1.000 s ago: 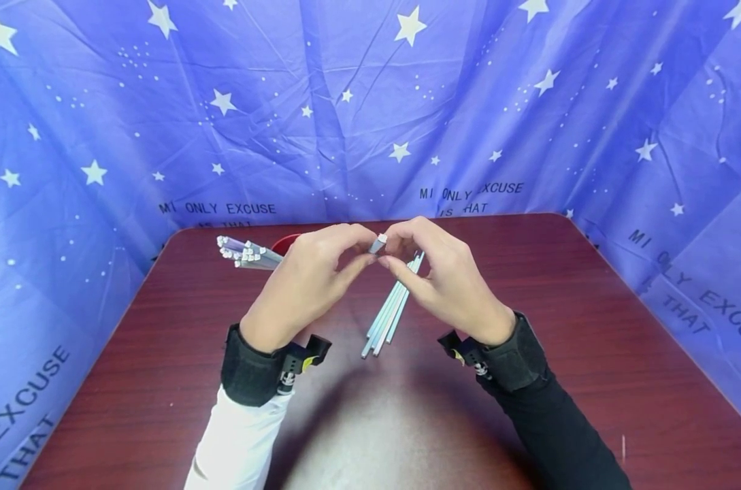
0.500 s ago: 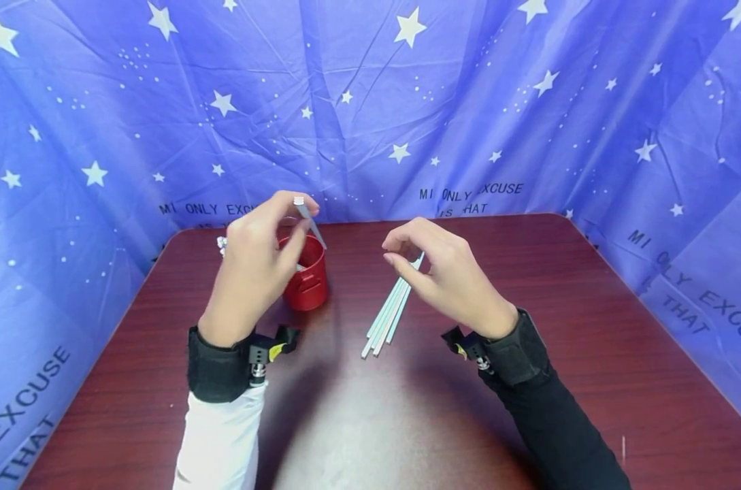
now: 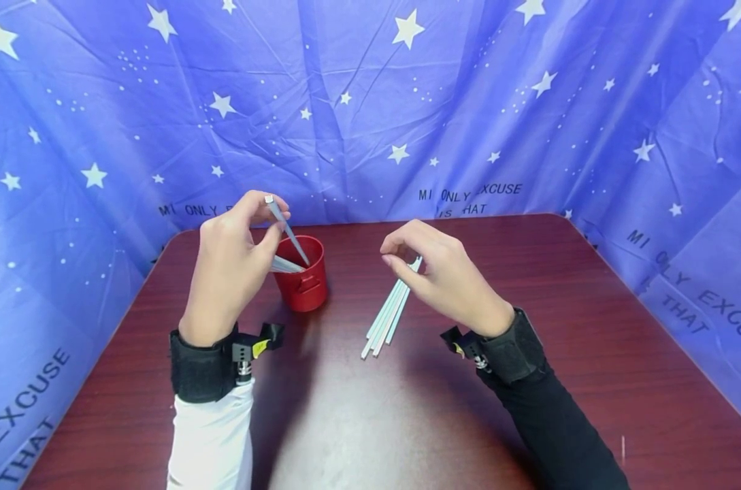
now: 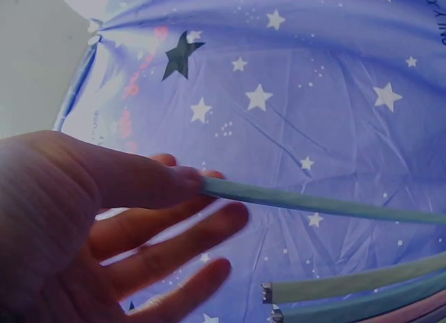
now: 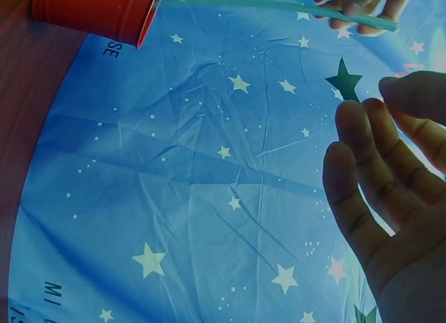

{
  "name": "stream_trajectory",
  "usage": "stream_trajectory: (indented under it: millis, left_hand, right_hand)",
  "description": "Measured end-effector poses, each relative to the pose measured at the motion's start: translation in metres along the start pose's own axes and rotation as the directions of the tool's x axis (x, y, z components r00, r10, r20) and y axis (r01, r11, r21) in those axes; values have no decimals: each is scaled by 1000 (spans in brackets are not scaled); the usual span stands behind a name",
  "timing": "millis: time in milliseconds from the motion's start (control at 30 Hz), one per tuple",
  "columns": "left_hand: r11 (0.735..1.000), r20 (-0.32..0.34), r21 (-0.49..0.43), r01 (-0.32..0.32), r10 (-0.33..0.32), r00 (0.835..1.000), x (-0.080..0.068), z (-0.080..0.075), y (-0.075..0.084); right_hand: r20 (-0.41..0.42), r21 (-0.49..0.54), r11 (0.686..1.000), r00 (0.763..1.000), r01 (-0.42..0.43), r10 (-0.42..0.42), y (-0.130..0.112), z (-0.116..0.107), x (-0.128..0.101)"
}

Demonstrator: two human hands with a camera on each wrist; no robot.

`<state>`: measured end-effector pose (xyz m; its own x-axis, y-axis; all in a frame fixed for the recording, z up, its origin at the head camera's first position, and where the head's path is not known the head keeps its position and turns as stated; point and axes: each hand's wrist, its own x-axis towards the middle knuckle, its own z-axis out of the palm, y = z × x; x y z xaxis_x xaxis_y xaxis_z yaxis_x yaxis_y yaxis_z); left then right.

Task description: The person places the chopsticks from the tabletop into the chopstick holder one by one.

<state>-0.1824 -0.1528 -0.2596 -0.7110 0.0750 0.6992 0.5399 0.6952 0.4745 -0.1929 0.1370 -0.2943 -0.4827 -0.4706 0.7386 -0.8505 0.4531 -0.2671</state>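
Observation:
My left hand (image 3: 226, 272) pinches a long thin pale green stick (image 3: 292, 235) near its upper end, between thumb and forefinger; the other fingers (image 4: 181, 239) are spread apart. Tilted, the stick's lower end reaches into the mouth of a small red bucket (image 3: 303, 296). Several more sticks (image 3: 288, 264) lean leftward out of that bucket, mostly hidden behind the hand; the left wrist view shows the ends of these leaning sticks (image 4: 348, 288), green and pink. My right hand (image 3: 452, 282) hovers above a loose bundle of sticks (image 3: 385, 316), fingers bent loosely, holding nothing.
The dark red wooden table (image 3: 566, 292) has rounded far corners. A blue star-printed curtain (image 3: 370, 102) closes off the back and sides. One thin pale sliver (image 3: 623, 449) lies near the front right.
The left hand has moved leftward from beside the right hand, carrying the stick, whose lower end is now at the bucket's mouth. The right hand has barely moved.

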Motion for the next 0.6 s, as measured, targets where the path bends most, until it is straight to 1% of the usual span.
stream_trajectory:
  millis: [100,167,200,233,333,400,433,500,600]
  left_hand:
    - [998,53,35,52,-54,997,0,-2,-1]
    - [993,103,64,98,-104,989,0,-3,-3]
    - [989,134,84,122,-132,982,0,-4,-3]
    - [984,169,103,146,-162,972,0,-5,-4]
    - [964,268,171,204,-245,932,-1,-8,-7]
    - [955,312,195,225,-278,909,-1,-9,-8]
    - [952,325,199,233,-288,901,0,-9,-9]
    - [950,335,200,242,-298,894,0,-9,-9]
    - [955,333,183,235,-285,899,1,-9,-8]
  right_hand:
    - [11,3,1000,1000,-7,7,0,0,0]
    - [18,7,1000,1000,-13,13,1,0,0]
    - [21,9,1000,1000,-16,16,0,1,0]
    - [26,11,1000,1000,-17,17,1,1,0]
    - [42,17,1000,999,-24,23,1,2,0]
    - [54,17,999,998,-29,28,1,3,-1]
    - [62,16,999,998,-33,32,1,3,-1]
    - [83,14,999,996,-45,44,1,3,-1]
    - [140,3,997,987,-74,73,2,4,-1]
